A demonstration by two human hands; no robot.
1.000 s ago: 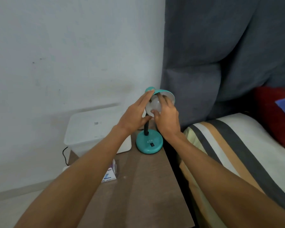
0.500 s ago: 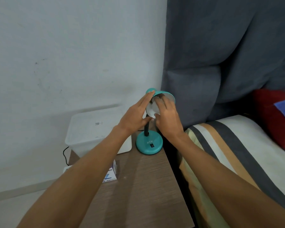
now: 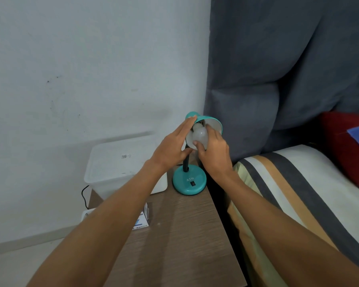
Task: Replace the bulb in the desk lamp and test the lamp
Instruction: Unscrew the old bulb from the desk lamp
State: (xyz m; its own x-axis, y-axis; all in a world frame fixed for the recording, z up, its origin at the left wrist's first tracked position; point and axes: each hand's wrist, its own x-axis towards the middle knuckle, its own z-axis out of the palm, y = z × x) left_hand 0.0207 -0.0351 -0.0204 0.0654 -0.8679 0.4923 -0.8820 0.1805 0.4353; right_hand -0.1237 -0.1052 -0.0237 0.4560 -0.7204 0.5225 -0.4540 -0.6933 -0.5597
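Right hand (image 3: 212,150) grips the bulb (image 3: 199,136) at the lamp (image 3: 210,123); flat left hand (image 3: 172,146) steadies the shade; twisting likely next.

I see my right hand (image 3: 214,150) gripping the bulb (image 3: 199,136) at the shade (image 3: 212,123), left hand (image 3: 172,148) flat against it

one teal desk lamp (image 3: 190,181), one white bulb (image 3: 199,136), two hands: left hand (image 3: 170,150), right hand (image 3: 215,152). one white plastic box (image 3: 120,162), one small carton (image 3: 142,219), one wooden table (image 3: 174,241).
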